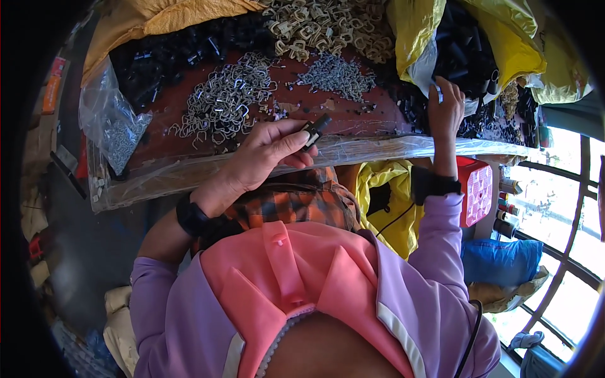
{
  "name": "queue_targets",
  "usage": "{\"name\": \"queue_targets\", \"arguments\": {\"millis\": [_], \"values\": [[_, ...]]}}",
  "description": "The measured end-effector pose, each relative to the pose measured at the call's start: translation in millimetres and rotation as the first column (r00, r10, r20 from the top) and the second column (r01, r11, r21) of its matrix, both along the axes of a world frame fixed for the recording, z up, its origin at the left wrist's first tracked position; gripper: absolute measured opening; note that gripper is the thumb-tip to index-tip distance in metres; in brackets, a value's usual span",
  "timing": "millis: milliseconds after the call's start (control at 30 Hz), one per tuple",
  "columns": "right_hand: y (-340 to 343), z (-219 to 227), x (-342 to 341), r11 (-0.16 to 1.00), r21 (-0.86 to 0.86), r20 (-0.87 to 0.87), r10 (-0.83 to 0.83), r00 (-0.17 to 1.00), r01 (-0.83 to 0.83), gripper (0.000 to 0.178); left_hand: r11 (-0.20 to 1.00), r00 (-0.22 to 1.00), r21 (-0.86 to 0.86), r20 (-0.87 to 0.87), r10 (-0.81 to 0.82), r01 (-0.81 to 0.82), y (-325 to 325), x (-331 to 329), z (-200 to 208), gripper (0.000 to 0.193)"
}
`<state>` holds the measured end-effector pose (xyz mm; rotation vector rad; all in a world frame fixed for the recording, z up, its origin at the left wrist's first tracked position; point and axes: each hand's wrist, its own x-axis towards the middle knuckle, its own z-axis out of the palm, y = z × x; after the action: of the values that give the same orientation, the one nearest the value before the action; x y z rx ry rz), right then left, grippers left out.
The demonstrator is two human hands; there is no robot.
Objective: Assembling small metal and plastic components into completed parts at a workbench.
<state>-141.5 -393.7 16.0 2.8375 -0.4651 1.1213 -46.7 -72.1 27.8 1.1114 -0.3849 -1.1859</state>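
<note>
The left hand is half closed, pinching a small black part; the right hand bends beside a yellow bag, its hold I cannot tell

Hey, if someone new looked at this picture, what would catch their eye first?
Probably the bright yellow plastic bag of black tube-like pieces at the upper right, with the right hand by its lower edge. Next, the shiny heap of bent silver metal pieces left of centre on the dark red tabletop. Then, near the middle, the small black cylindrical part in the grip of the left hand.
</note>
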Motion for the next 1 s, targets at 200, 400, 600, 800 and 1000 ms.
{"name": "queue_targets", "arguments": {"millis": [200, 400, 600, 800, 1000], "values": [[-32, -30, 3, 0.971, 0.221, -0.242, -0.038, 0.969, 0.093, 0.028, 0.997, 0.995, 0.050, -0.076, 0.062, -0.058, 4, 3, 0, 0.029], [-19, -21, -11, 0.961, 0.217, -0.186, -0.132, 0.974, 0.172, 0.034, 0.992, 0.983, 0.047, -0.136, 0.124, -0.119, 12, 7, -7, 0.026], [0, -3, -42, 0.744, 0.657, 0.217, -0.031, 0.976, -0.122, 0.031, 0.979, 0.954, 0.052, -0.221, 0.202, -0.195, 12, 11, -5, 0.023], [62, 8, -21, 0.059, 0.759, 0.650, -0.031, 0.759, -0.648, 0.035, 0.981, 0.950, 0.020, -0.247, 0.192, -0.193, 8, 8, -3, 0.022], [116, -13, -1, -0.784, 0.433, 0.478, -0.218, 0.851, -0.444, 0.047, 0.991, 0.975, 0.018, -0.175, 0.137, -0.136, 15, 7, -2, 0.025]]}}
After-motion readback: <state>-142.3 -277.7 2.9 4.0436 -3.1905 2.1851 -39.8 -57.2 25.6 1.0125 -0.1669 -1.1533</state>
